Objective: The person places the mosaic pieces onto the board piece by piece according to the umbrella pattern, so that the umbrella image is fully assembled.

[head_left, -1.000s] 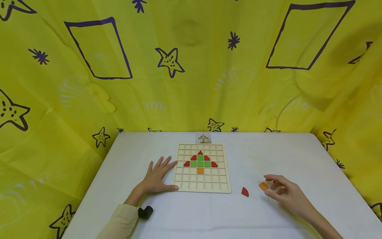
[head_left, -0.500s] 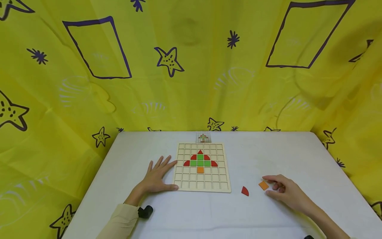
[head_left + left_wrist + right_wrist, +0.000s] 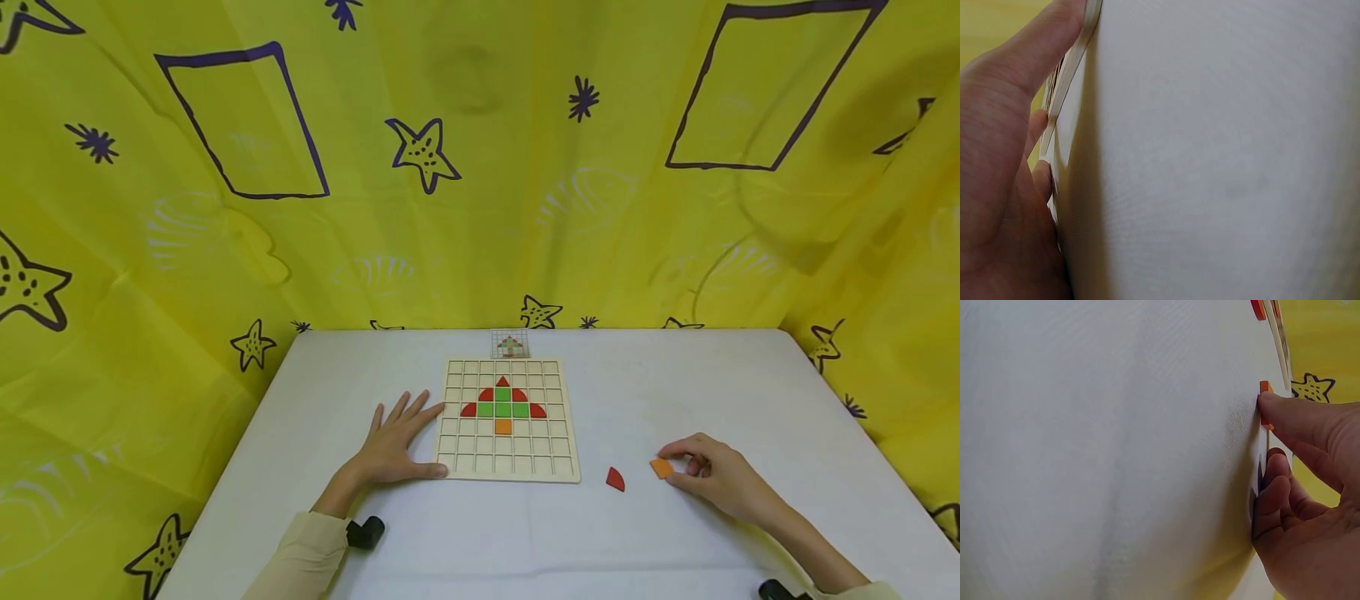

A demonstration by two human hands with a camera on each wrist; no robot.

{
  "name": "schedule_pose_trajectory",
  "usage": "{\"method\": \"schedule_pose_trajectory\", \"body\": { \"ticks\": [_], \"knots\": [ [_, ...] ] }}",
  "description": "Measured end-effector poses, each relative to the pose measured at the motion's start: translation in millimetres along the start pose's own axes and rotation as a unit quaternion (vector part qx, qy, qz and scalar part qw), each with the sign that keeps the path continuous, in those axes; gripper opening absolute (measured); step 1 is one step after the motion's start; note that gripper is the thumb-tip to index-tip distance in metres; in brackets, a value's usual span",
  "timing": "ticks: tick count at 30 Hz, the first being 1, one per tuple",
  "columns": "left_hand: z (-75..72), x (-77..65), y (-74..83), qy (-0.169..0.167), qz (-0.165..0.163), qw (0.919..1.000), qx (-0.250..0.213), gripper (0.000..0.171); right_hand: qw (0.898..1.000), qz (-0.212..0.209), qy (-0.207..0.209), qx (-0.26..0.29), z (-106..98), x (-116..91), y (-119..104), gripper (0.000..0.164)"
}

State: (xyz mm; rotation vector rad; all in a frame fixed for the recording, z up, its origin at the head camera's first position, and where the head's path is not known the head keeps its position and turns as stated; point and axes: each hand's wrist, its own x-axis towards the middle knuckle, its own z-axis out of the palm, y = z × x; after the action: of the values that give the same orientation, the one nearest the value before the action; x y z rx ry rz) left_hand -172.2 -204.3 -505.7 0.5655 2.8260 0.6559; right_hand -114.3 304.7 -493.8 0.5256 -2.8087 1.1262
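A square wooden grid board (image 3: 465, 462) lies mid-table, with red, green and orange pieces set in its cells in a tree shape. Along its left side my left hand (image 3: 393, 450) is spread, thumb and a fingertip touching the edge; the left wrist view shows that thumb (image 3: 1047, 40) against the rim. On the right, my right hand (image 3: 720, 479) pinches an orange square tile (image 3: 661, 468) between thumb and finger, at the tabletop. In the right wrist view the thumb covers part of this tile (image 3: 1265, 387). A red quarter-circle piece (image 3: 616, 479) lies between board and tile.
Behind the board is a small card (image 3: 510, 343) printed with a similar tree pattern. A white cloth (image 3: 360, 358) covers the table, and a yellow patterned curtain (image 3: 480, 250) hangs around its back and sides.
My right thumb and finger have closed in on the orange square tile from loosely around it and now pinch it. The left hand has stayed at the board.
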Motion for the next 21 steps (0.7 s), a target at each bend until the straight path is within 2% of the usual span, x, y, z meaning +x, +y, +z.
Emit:
{"method": "schedule_pose_trajectory", "body": {
  "ticks": [10, 21],
  "knots": [
    [-1.3, -0.9, -1.4, 0.000, 0.007, 1.0000, 0.000, 0.104, 1.000, 0.027, 0.000, -0.016, 4.3, -0.4, -3.3, 0.028],
    [-1.5, -0.1, -0.2, -0.002, 0.004, 1.0000, 0.001, 0.104, 1.000, 0.017, -0.001, 0.005, 2.8, -5.0, 0.8, 0.028]
  ]
}}
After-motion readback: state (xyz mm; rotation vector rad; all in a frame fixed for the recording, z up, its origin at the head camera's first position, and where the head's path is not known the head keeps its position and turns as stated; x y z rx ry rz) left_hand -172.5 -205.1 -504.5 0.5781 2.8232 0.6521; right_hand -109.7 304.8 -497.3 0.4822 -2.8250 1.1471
